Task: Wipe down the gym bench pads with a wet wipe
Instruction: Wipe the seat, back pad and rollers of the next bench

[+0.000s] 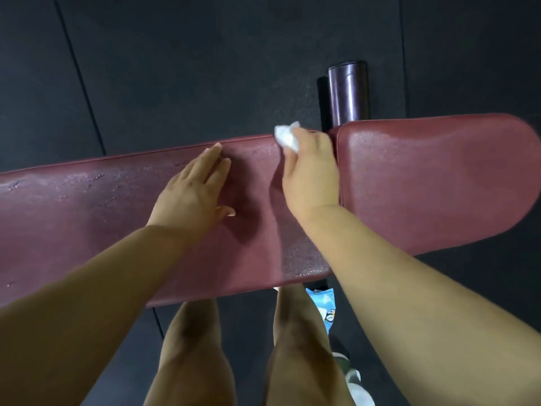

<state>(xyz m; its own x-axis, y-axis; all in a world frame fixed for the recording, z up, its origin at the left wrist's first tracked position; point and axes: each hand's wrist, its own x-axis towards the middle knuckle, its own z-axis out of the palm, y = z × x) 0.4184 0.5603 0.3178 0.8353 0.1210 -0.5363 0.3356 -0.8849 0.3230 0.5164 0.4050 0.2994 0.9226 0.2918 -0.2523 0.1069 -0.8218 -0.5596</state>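
Observation:
A long maroon bench pad (pixel 87 218) runs across the view, its surface speckled with wet droplets. A shorter maroon seat pad (pixel 433 183) adjoins it on the right, across a narrow gap. My right hand (pixel 310 174) grips a crumpled white wet wipe (pixel 286 136) and presses it on the long pad's far edge, next to the gap. My left hand (pixel 193 191) rests flat on the long pad with straight fingers, just left of the right hand.
A dark cylindrical roller pad (pixel 347 92) stands behind the gap on the black rubber floor (pixel 175 68). A blue and white wipes packet (pixel 326 306) lies on the floor under the bench's near edge, beside my legs (pixel 199 356). A light shoe (pixel 355 382) shows at lower right.

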